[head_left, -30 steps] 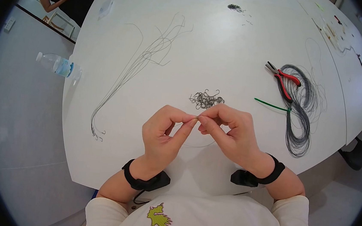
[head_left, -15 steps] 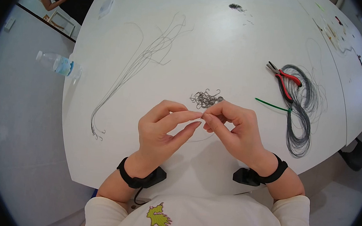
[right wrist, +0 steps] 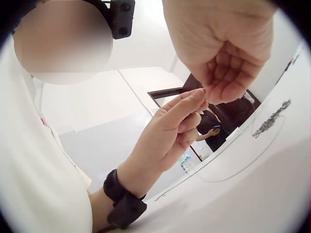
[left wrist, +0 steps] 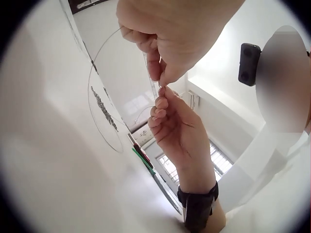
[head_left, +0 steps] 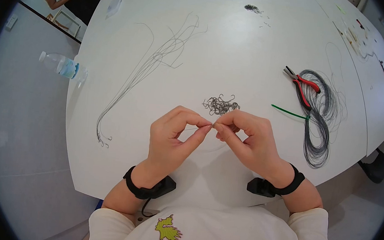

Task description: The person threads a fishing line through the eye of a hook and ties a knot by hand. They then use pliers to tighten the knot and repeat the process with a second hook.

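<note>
In the head view my left hand (head_left: pixel 172 132) and right hand (head_left: pixel 251 136) meet fingertip to fingertip just in front of a tangled pile of fishing hooks (head_left: pixel 220 105). Left thumb and forefinger pinch a thin fishing line (head_left: pixel 191 129). My right thumb and forefinger pinch a small dark thing, mostly covered by fingertips; I cannot tell its kind. From the hands the line (left wrist: pixel 89 80) hangs in a wide loop over the table in the left wrist view, and the right wrist view shows the loop (right wrist: pixel 228 180) too.
Several long lines with hooks (head_left: pixel 102 140) lie at left. Red-handled pliers (head_left: pixel 302 91), a coil of dark line (head_left: pixel 317 149) and a green tie (head_left: pixel 288 112) lie at right. A small dark pile (head_left: pixel 253 9) is far back; a bottle (head_left: pixel 64 66) stands at the left edge.
Half a second ago my left forefinger was stretched to the right fingertips with the thumb apart; now left thumb and forefinger have come together again. The right hand keeps its pinch, almost still.
</note>
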{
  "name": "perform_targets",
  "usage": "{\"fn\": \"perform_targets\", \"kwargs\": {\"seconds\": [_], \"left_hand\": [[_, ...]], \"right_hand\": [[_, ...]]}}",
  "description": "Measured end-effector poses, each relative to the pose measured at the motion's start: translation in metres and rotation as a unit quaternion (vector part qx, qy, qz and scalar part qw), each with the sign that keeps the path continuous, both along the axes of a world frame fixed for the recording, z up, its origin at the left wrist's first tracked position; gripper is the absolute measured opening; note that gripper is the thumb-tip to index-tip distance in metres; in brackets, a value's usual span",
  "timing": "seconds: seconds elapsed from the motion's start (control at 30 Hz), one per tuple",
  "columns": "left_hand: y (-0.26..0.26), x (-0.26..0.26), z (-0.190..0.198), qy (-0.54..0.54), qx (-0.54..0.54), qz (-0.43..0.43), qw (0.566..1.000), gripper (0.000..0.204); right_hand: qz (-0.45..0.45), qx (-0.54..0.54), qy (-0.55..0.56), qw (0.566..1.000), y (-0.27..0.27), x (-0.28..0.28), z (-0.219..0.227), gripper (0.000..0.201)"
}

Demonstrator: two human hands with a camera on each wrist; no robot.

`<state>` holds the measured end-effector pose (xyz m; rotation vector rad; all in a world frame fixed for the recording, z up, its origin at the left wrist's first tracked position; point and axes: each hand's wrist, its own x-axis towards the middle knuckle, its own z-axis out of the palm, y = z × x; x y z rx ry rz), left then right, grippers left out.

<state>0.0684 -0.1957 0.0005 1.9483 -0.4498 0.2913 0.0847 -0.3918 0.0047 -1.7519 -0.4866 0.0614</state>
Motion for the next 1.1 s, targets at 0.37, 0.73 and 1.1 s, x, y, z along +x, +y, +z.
{"fn": "perform_targets", "kwargs": {"seconds": [0.37, 0.73, 1.1], "left_hand": [[-0.003, -0.003, -0.003, 0.069, -0.037, 0.022, 0.997, 0.008], [-0.005, -0.005, 0.002, 0.080, -0.060, 0.046, 0.994, 0.007], [-0.005, -0.004, -0.003, 0.108, -0.109, 0.063, 0.986, 0.007]], "right_hand": [[0.012, 0.007, 0.030, 0.999, 0.001, 0.000, 0.000, 0.007], [0.034, 0.122, 0.211, 0.969, 0.001, 0.001, -0.006, 0.013], [0.005, 0.031, 0.034, 0.999, 0.006, -0.004, -0.009, 0.007]]}}
